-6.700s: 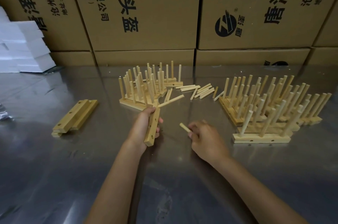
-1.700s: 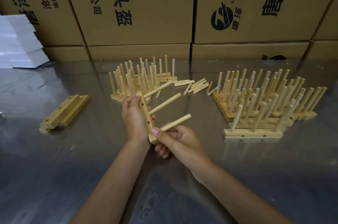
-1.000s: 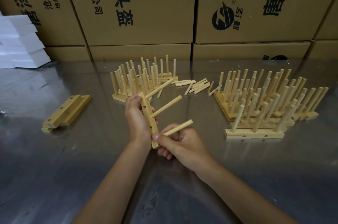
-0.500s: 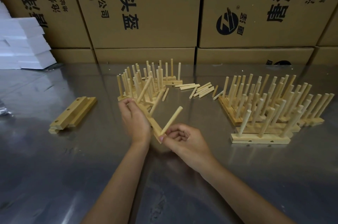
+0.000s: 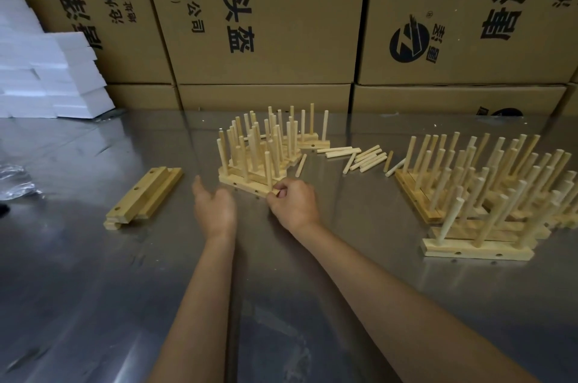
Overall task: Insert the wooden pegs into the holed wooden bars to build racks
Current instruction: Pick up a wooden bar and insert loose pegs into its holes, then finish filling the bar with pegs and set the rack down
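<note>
— Two hands over the steel table, right? What is each doing?

— Yes. My right hand has its fingers curled, pinching the near end of the front rack, which sits flat on the table with its pegs upright. My left hand hovers just beside that rack's other end, fingers relaxed and spread, holding nothing.

— And where does that rack sit among the others?

— It is the nearest bar of the middle cluster of racks, touching the ones behind it.

— Any loose parts?

— Loose pegs lie scattered on the table just right of that cluster, between it and the big group of finished racks on the right. One single rack stands at the front of that group, three pegs leaning slightly.

— What about bars without pegs?

— A small stack of holed bars lies to the left of my left hand, well apart from the cluster.

— And further out?

— Cardboard boxes printed with black characters line the back edge. White foam blocks are piled at the far left, with some crumpled clear plastic at the left edge.
</note>
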The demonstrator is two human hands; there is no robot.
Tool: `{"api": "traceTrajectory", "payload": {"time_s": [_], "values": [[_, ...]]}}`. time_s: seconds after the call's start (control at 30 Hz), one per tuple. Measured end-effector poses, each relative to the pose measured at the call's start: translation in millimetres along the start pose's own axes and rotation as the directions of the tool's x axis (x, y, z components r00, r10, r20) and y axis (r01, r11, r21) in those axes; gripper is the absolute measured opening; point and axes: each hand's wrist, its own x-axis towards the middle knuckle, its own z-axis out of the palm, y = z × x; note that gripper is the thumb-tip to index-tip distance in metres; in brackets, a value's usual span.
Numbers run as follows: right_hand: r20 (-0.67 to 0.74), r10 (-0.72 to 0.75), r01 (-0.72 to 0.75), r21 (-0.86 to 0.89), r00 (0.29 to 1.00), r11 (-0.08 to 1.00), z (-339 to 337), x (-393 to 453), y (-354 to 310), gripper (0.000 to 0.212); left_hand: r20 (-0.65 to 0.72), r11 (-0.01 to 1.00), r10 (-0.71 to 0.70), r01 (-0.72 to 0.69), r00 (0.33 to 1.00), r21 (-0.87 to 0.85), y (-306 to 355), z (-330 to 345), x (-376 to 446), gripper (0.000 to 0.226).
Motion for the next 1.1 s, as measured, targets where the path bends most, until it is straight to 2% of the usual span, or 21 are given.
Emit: {"api": "traceTrajectory", "payload": {"time_s": [0.03, 0.07, 0.13, 0.2, 0.27, 0.33, 0.4, 0.47, 0.57, 0.63, 0.7, 0.77, 0.8, 0.87, 0.93, 1.0, 1.1], "values": [[-0.013, 0.008, -0.008, -0.001, 1.0, 1.0, 2, 2, 1, 0.02, -0.025, 0.993, 0.076, -0.073, 0.997, 0.089, -1, -5, 2, 0.06], [-0.018, 0.009, -0.009, -0.006, 1.0, 1.0, 3, 4, 1, 0.021, -0.053, 0.953, 0.184, -0.165, 0.981, 0.253, -2, -10, 5, 0.058], [-0.02, 0.002, -0.003, -0.021, 1.0, 1.0, 4, 5, 3, 0.021, -0.042, 0.738, 0.361, -0.258, 0.932, 0.624, -6, -21, 12, 0.058], [-0.026, 0.007, -0.007, -0.007, 1.0, 1.0, 3, 5, 4, 0.021, 0.006, 0.585, 0.32, -0.203, 0.947, 0.785, -8, -29, 20, 0.068], [-0.033, 0.018, -0.016, 0.035, 0.999, 0.999, 0, 5, 6, 0.024, 0.035, 0.516, 0.185, -0.128, 0.982, 0.847, -11, -33, 22, 0.07], [-0.035, 0.035, -0.031, 0.098, 0.999, 0.995, -3, 3, 7, 0.028, 0.034, 0.47, 0.118, -0.086, 0.992, 0.878, -8, -33, 18, 0.065], [-0.051, 0.068, -0.057, 0.193, 0.996, 0.98, -8, 0, 7, 0.026, 0.001, 0.455, 0.17, -0.079, 0.985, 0.887, -4, -30, 14, 0.055], [-0.102, 0.104, -0.072, 0.281, 0.989, 0.957, -13, -2, 7, 0.015, -0.055, 0.454, 0.244, -0.064, 0.968, 0.888, 2, -29, 8, 0.046], [-0.211, 0.139, -0.074, 0.291, 0.967, 0.954, -18, -5, 7, 0.007, -0.074, 0.458, 0.238, -0.045, 0.969, 0.888, 5, -31, 6, 0.041], [-0.246, 0.085, -0.038, 0.19, 0.966, 0.981, -21, -6, 10, 0.016, -0.052, 0.441, 0.184, -0.035, 0.982, 0.897, 4, -33, 7, 0.037], [-0.203, -0.049, 0.035, -0.071, 0.978, 0.997, -30, -4, 19, 0.029, -0.047, 0.475, 0.166, -0.038, 0.985, 0.879, 5, -33, 8, 0.037], [-0.095, -0.113, 0.073, -0.35, 0.989, 0.934, -44, 3, 32, 0.048, -0.05, 0.515, 0.162, -0.041, 0.985, 0.856, 6, -33, 7, 0.043], [-0.048, -0.082, 0.054, -0.43, 0.995, 0.901, -52, 8, 39, 0.056, -0.051, 0.529, 0.154, -0.039, 0.987, 0.848, 8, -33, 6, 0.047], [0.02, 0.04, -0.024, -0.507, 0.999, 0.861, -66, 19, 51, 0.064, -0.056, 0.57, 0.137, -0.032, 0.989, 0.821, 10, -32, 5, 0.054], [0.087, 0.111, -0.042, -0.567, 0.99, 0.823, -71, 26, 56, 0.064, -0.057, 0.6, 0.147, -0.043, 0.988, 0.799, 13, -31, 3, 0.058], [0.11, 0.081, 0.002, -0.603, 0.991, 0.798, -71, 27, 56, 0.06, -0.042, 0.597, 0.155, -0.06, 0.987, 0.8, 14, -29, 0, 0.054], [0.015, -0.06, 0.056, -0.631, 0.998, 0.773, -70, 24, 55, 0.05, 0.011, 0.513, 0.124, -0.073, 0.992, 0.855, 15, -27, 0, 0.046]]}}
